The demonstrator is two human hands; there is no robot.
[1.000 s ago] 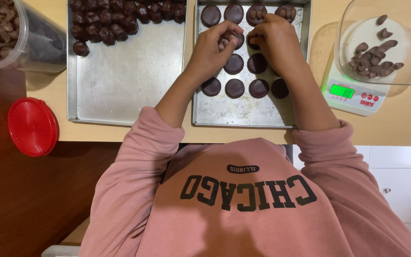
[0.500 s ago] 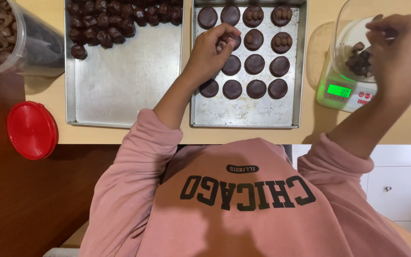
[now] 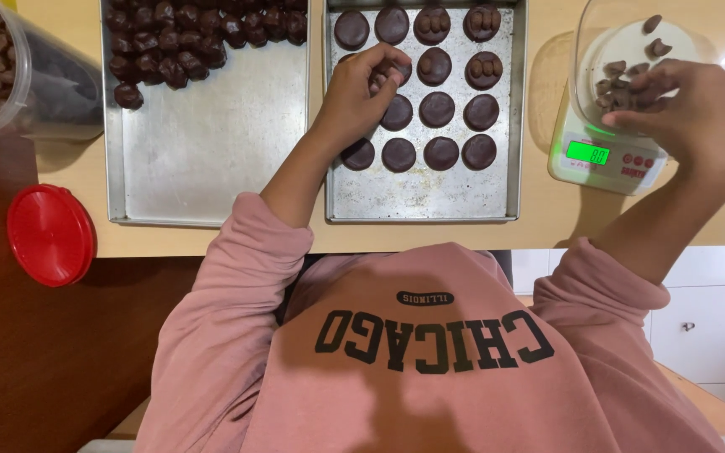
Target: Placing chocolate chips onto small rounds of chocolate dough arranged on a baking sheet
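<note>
Nut pieces in the clear bowl: my right hand is pinching some, left hand is curled loosely, resting over the chocolate discs. I'm grabbing gently, so nothing crumbles.

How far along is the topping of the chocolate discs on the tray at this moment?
Done: three round dark chocolate discs at the far right of the right-hand metal tray carry brown nut pieces. In hand: the left hand rests over the second row, and the right hand reaches into the clear bowl on the white scale. Left: the other visible discs are bare.
</note>
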